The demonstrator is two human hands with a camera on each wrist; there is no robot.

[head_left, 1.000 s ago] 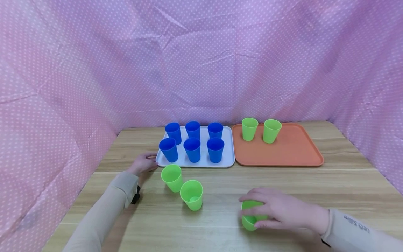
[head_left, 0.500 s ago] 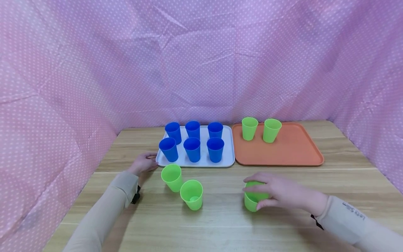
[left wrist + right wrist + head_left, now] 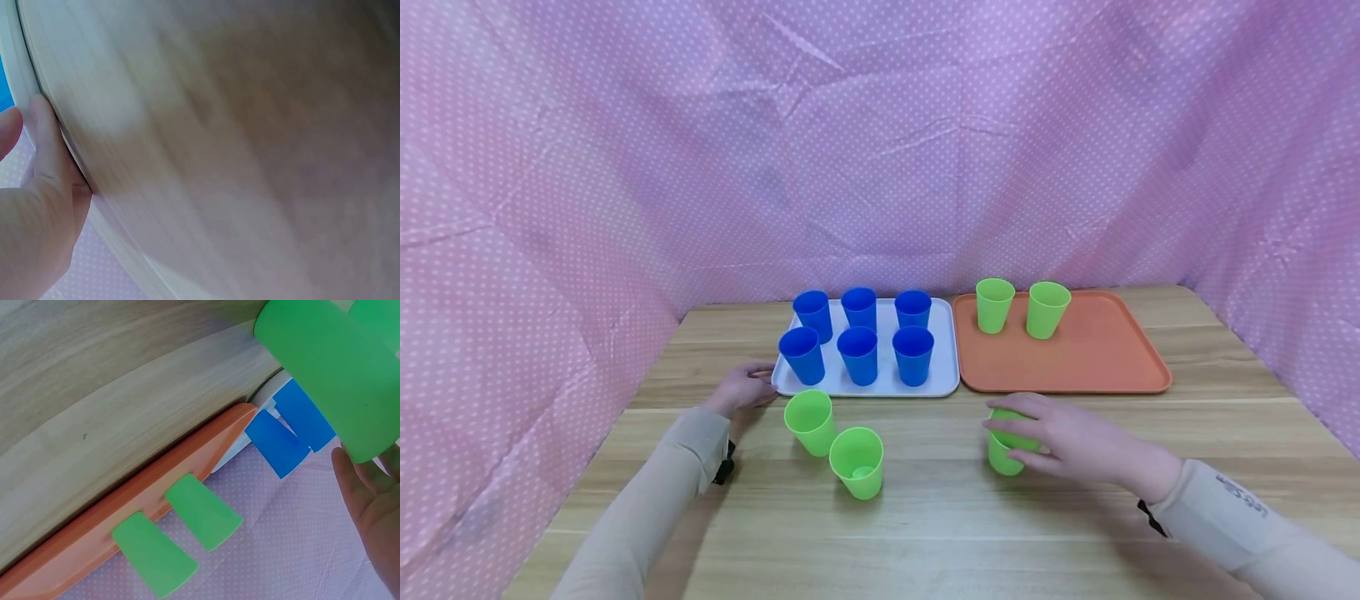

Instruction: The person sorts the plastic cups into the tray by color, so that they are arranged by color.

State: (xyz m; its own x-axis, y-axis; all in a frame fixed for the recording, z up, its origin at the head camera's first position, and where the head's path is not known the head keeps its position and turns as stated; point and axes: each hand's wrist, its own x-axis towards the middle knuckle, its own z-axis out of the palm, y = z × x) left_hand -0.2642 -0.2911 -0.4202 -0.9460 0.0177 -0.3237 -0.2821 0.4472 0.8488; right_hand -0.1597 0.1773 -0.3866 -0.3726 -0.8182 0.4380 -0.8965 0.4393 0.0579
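Right grip (image 3: 1063,437) grasping green cup (image 3: 1001,457), lower right of centre, head view. Left grip (image 3: 743,389) loose, fingers touching edge of white tray (image 3: 946,354), left of centre. Six blue cups (image 3: 858,360) on it; two green cups (image 3: 1047,317) on orange tray (image 3: 1108,358), right; two more green cups (image 3: 811,429) on desk (image 3: 925,546), lower middle.

A big pink and purple cloth (image 3: 880,150) with tiny white dots hangs across the top of the frame and down both sides. It has wrinkles, with long ones near the top middle. The worktop (image 3: 925,542) below is light brown wood with stripes. The right wrist view shows a small dark spot (image 3: 84,436) on the wood, at the left.
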